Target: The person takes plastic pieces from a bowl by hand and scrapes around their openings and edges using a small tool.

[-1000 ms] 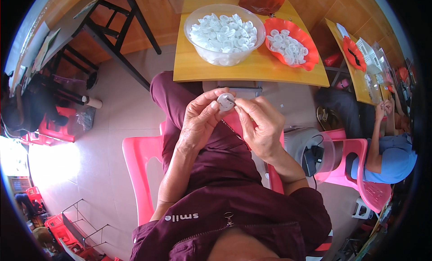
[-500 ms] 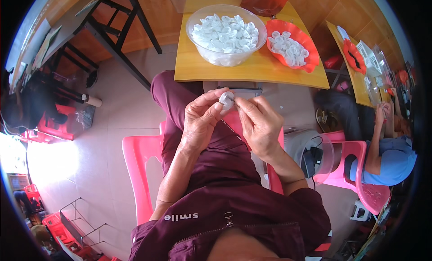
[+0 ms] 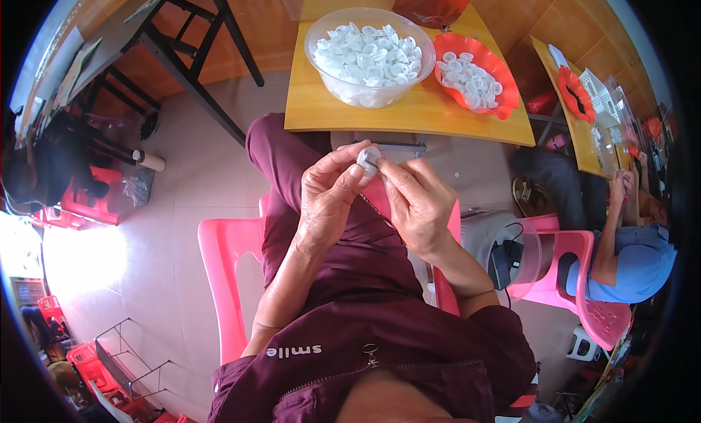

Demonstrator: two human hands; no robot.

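A small round translucent white plastic piece is pinched between the thumb and fingers of my left hand, above my lap. My right hand has its thumb and fingertips pressed together at the right side of that piece. Whether those fingertips hold something thin and dark or only touch the piece is too small to tell. Beyond my hands, a clear plastic bowl heaped with similar white pieces stands on the yellow table. Right of it, a red scalloped tray carries more of the white pieces.
A red plastic bag lies at the table's back. Close to my right elbow, a clear round tub has a black adapter by it. Further right, a person in blue sits on a pink chair. Black-legged furniture stands left.
My right fingertips have shifted slightly closer against the white piece, which has turned a little. My left hand keeps its grip and barely moves.
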